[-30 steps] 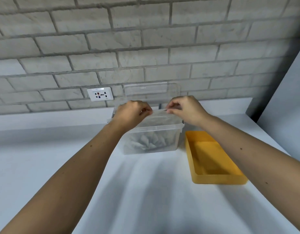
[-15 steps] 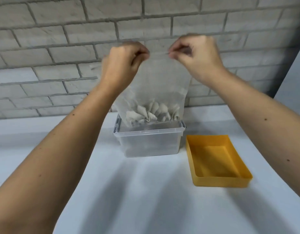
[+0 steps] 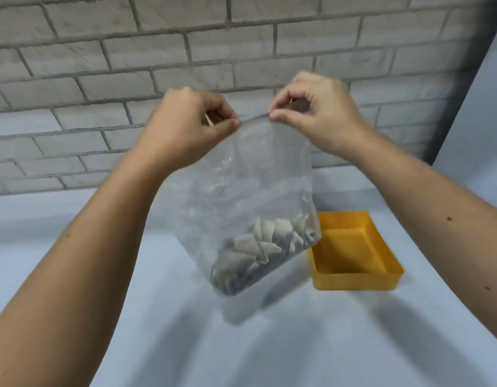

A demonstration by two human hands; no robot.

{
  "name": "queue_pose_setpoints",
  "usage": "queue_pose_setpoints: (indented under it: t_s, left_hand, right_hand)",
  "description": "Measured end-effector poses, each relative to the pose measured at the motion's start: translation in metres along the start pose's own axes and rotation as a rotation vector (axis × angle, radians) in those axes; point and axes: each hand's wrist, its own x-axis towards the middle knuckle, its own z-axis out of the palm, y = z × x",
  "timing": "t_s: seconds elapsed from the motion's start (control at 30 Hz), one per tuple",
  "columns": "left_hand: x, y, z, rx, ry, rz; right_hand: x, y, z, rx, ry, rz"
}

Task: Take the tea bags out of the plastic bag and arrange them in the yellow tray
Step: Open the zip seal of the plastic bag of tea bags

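Two hands, my left hand (image 3: 197, 127) and right hand (image 3: 311, 113), each pinch the top edge of the plastic bag (image 3: 255, 191), which hangs above the surface (image 3: 269, 344). Its film looks limp and slippery; I judge the rim the surest hold. Light, crushable tea bags (image 3: 264, 247) heap at its bottom; the yellow tray (image 3: 353, 280) alongside shows none.

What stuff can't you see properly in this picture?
Head view: how many tea bags there are; they lie heaped and blurred behind the cloudy plastic bag.
Head view: whether the bag's top is open or sealed; the left hand and right hand pinch it and cover its ends.
Head view: the yellow tray's far left corner; the bag hangs in front.
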Motion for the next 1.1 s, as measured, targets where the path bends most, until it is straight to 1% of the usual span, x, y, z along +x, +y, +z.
queue_pose_setpoints:
  t_s: [0.13,0.3,0.37,0.5,0.57,0.63,0.73,0.8,0.9,1.0,1.03,1.1]
  left_hand:
    - [-0.032,-0.010,0.026,-0.131,-0.191,-0.121]
    - [-0.063,-0.028,0.071,-0.297,-0.345,-0.295]
    - [-0.072,-0.032,0.085,-0.382,-0.375,-0.357]
    - [-0.074,-0.028,0.096,-0.535,-0.388,-0.427]
    - [-0.068,-0.022,0.099,-0.613,-0.377,-0.457]
    - [-0.062,-0.017,0.103,-0.655,-0.359,-0.486]
    - [-0.057,-0.012,0.110,-0.740,-0.381,-0.550]
    - [-0.056,-0.011,0.114,-0.808,-0.401,-0.597]
    - [-0.058,-0.012,0.122,-0.866,-0.363,-0.635]
    - [-0.058,-0.013,0.128,-0.903,-0.335,-0.649]
    - [-0.057,-0.013,0.128,-0.908,-0.338,-0.650]
    - [-0.055,-0.014,0.129,-0.914,-0.347,-0.653]
  right_hand:
    - [-0.036,0.004,0.030,0.064,-0.129,0.066]
    - [-0.077,0.017,0.069,0.090,-0.264,0.149]
    - [-0.089,0.022,0.080,0.041,-0.230,0.169]
    - [-0.100,0.024,0.087,-0.096,-0.064,0.186]
    - [-0.100,0.021,0.088,-0.164,-0.024,0.181]
    - [-0.100,0.017,0.089,-0.153,-0.008,0.214]
    - [-0.104,0.012,0.092,0.045,0.032,0.293]
    - [-0.106,0.010,0.093,0.195,0.069,0.401]
    - [-0.107,0.006,0.098,0.448,0.143,0.695]
    - [-0.103,0.002,0.103,0.814,0.209,1.058]
    - [-0.100,0.002,0.103,0.909,0.218,1.139]
    - [-0.095,0.003,0.101,1.026,0.208,1.252]
